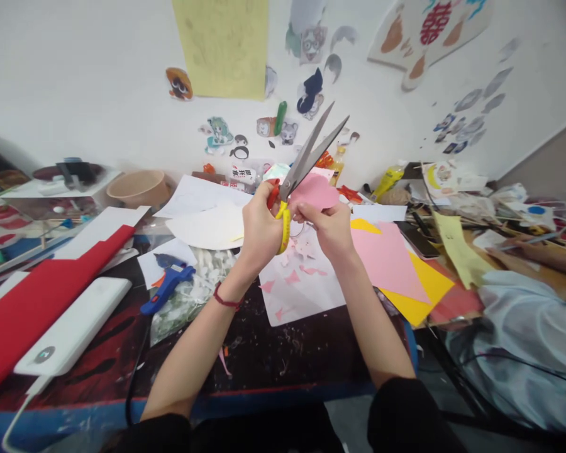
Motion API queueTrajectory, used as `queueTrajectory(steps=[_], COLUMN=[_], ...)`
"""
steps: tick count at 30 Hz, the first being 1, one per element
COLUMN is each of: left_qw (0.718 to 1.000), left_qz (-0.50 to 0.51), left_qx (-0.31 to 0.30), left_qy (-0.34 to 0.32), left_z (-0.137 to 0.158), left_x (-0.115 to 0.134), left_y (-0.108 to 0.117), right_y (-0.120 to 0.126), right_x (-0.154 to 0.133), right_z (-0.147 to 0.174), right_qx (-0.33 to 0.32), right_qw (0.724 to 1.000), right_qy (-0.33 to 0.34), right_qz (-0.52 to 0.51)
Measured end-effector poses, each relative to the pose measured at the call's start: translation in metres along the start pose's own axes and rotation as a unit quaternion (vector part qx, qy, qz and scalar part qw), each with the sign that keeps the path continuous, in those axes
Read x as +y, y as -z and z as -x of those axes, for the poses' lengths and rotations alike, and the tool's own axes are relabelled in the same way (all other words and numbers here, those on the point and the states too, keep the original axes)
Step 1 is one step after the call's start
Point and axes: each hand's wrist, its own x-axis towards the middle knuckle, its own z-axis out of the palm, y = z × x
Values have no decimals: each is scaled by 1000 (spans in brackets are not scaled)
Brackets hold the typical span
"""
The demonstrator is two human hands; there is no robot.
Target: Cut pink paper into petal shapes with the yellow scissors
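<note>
Metal scissors with red-and-yellow handles [298, 173] hung above white paper sheet [306, 305] on dark counter [306, 355], blades parted; fingers of left hand [263, 225] clamped round handles. Rounded pink paper piece [317, 190], also above sheet, was pinched in fingers of right hand [334, 231]. Blue glue gun [168, 289] lay left of sheet.

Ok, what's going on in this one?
A person's left hand holds scissors by their red and yellow handles, blades apart and pointing up. The right hand pinches a pink piece close beside the blades. Below, pink scraps lie on a white sheet on the dark table.
</note>
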Motion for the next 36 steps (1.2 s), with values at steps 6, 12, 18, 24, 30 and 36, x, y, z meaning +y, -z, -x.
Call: queueTrajectory(steps=[6, 12, 18, 24, 30, 36], left_qw=[996, 983, 976, 979, 985, 989], left_qz=[-33, -124, -143, -130, -93, -65], left_qx=[1, -56, -130, -144, -144, -129], left_qy=[-81, -126, -97, -63, -29, -32], left_z=[-39, -52, -53, -52, -50, -47], left_x=[6, -1, -6, -4, -9, -2], left_y=[0, 3, -11, -18, -19, -19], right_y=[-7, -10, -2, -4, -12, -14], right_x=[-30, -58, -62, -54, -42, -42], right_z=[-35, -46, -50, -57, -57, -53], right_qx=[85, 155, 165, 146, 131, 131], right_qw=[989, 971, 971, 978, 977, 968], right_qy=[114, 180, 158, 145, 167, 214], right_qz=[31, -29, -63, -18, 10, 14])
